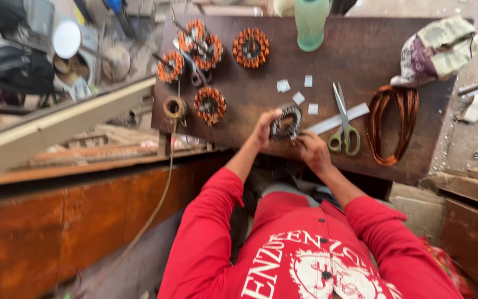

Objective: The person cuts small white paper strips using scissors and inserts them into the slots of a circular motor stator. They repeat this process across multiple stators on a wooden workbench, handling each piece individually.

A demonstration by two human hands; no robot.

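- Two hands meet over the near edge of a dark counter [360,50], holding a bare ring-shaped stator [286,122] between them, raised off or just above the surface.
- Left hand [263,128] grips the stator's left rim, fingers closed on it; right hand [312,149] sits at its lower right edge, fingers curled narrow against the rim, seemingly pinching something small there that is too blurred to make out.
- Stator faces up toward the camera, its open centre showing, so neither hand is clearly the nearer: both touch it from opposite sides.
- Just right of the right hand lie a pale strip [338,118] and green-handled scissors [343,124], blades pointing away from the person.
- Small paper squares [297,98] are scattered just beyond the stator.
- Farther back sit five copper-wound stators [250,47]; a loop of copper wire [391,123] rests well to the right, and a green bottle [311,22] stands at the far edge.
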